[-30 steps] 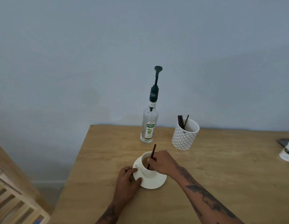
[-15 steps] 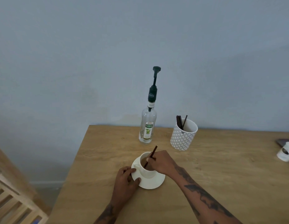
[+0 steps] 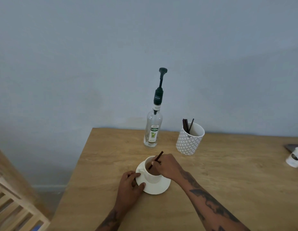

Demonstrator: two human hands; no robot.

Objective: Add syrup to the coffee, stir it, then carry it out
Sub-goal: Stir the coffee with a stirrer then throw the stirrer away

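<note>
Right hand (image 3: pixel 165 165): your fingers pinch the stirrer (image 3: pixel 156 160), now tilted further over in the cup (image 3: pixel 151 174).
Left hand (image 3: pixel 130 183): still grips saucer (image 3: pixel 159 187).
Meaning: stirring continues.

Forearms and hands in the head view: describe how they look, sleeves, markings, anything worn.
Both forearms are bare, with no sleeves in view. The left hand and right hand show no gloves, and no rings or watch are visible. Dark tattoos run along both forearms, heavier on the right.
</note>
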